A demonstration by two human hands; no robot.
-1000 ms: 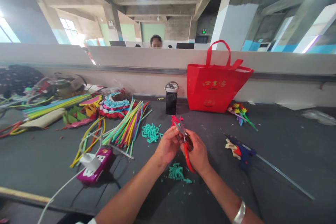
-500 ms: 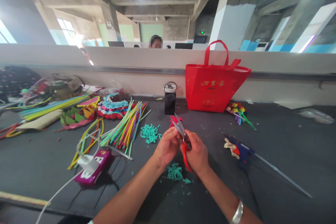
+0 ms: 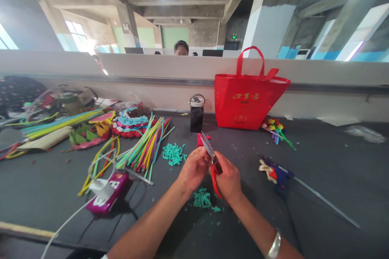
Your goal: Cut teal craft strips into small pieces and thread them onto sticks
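My right hand [image 3: 227,176] is wrapped round the red handles of a pair of scissors [image 3: 216,182], whose blades point up and away from me. Close beside the blades, my left hand [image 3: 193,168] is closed in a pinch; whatever sits between its fingertips is too small to make out. Below the hands lies a loose heap of teal cut pieces [image 3: 202,199]. Another pile of teal pieces [image 3: 174,154] is left of my left hand. Beyond the scissor tips is a small pile of red pieces [image 3: 200,141], partly covered by the blades.
Left are a bundle of coloured pipe cleaners [image 3: 148,143] and a purple power strip [image 3: 109,194] with a white plug. A dark bottle [image 3: 197,118] and red bag [image 3: 247,103] stand at the back. Right lies a blue glue gun [image 3: 281,176] with a long clear stick.
The scissor blades have closed from slightly apart to nearly together, and the fingers of my right hand have drawn in on the handles. My left hand has hardly moved.
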